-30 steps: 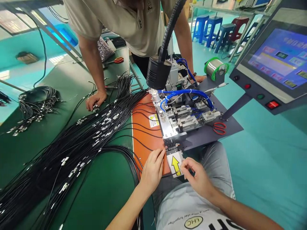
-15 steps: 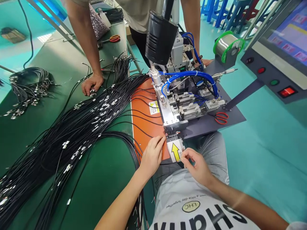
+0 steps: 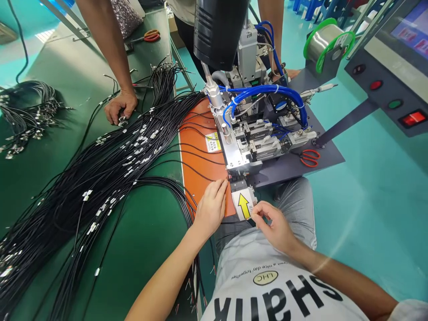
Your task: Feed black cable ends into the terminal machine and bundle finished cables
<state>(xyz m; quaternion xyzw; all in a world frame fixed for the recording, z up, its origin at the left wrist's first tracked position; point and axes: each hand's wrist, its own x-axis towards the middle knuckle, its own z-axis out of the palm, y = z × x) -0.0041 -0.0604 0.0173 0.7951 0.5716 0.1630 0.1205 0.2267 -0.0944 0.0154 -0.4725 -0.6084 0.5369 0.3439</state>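
My left hand lies over the orange plate, fingers pressed together at the machine's near edge. Whatever is between those fingertips is hidden; one thin black cable runs up to them from the left. My right hand is pinched at the lower right corner of a white block with a yellow arrow. A black cable passes below that block to my right fingertips. Several other black cables cross the orange plate into the machine's side.
A large bundle of black cables with white tags covers the green table. A co-worker's hand rests beyond it. Red-handled scissors lie on the machine's base. A wire spool and control panel stand right.
The view has shifted slightly, so the machine looks a little nearer. Both my hands keep nearly the same places beside the arrow block. The co-worker's hand remains on the table.
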